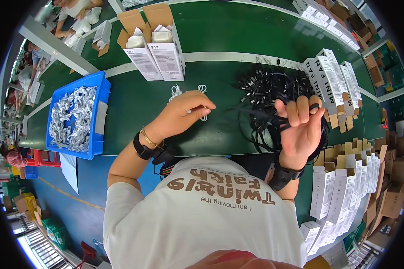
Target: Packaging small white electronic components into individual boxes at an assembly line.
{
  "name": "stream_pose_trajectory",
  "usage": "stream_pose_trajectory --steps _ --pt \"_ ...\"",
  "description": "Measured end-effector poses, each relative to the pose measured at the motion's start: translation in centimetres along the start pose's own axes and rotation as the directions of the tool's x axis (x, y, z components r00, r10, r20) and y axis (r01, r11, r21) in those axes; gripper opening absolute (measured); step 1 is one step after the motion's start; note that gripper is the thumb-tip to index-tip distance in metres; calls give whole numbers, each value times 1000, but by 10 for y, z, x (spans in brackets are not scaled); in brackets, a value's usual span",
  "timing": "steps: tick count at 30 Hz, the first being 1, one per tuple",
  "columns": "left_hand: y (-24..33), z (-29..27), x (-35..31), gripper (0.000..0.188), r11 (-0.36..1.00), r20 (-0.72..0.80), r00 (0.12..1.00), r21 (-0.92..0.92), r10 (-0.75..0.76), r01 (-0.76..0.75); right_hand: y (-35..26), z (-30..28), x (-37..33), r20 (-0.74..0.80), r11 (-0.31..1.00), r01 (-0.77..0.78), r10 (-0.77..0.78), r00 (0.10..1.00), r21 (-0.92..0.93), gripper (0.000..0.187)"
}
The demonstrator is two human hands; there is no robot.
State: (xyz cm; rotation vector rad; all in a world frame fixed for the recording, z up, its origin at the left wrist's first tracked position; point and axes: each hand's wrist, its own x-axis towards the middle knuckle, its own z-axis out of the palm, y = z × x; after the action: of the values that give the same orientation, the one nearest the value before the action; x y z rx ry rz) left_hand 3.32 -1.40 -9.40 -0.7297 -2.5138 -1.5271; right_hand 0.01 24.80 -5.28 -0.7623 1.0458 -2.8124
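My left hand (184, 112) hovers over the green table in front of me, thumb and fingers curled together. What they hold, if anything, is hidden. Coiled white cables, one bundle (175, 91) and another (202, 88), lie just beyond the knuckles, the second partly covered by the hand. Palm up, my right hand (299, 127) is raised at the right with its fingers bent around a black strap (284, 123). A loop of black also circles one fingertip. Behind that hand spreads a tangled pile of black straps (274, 85) with small buckle-like ends.
A blue bin (104, 89) of coiled white cables stands at left. Two open white boxes (166, 60) with wrapped contents stand at the far side. White cartons (330, 80) sit beyond the black pile; more open boxes (343, 188) line the right. Other people work at far left.
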Motion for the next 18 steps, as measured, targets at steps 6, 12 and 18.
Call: stream_pose_trajectory --steps 6,12,18 --pt "-31 2 7 15 704 255 960 662 113 -258 7 -24 -18 -35 998 19 -21 999 -67 16" --pt "-38 4 10 4 628 334 941 719 64 -298 27 -37 -39 -193 947 -186 137 972 -261 18" --pt "-14 6 22 12 869 160 954 396 253 -297 48 -42 -41 -160 836 -294 247 956 -463 19"
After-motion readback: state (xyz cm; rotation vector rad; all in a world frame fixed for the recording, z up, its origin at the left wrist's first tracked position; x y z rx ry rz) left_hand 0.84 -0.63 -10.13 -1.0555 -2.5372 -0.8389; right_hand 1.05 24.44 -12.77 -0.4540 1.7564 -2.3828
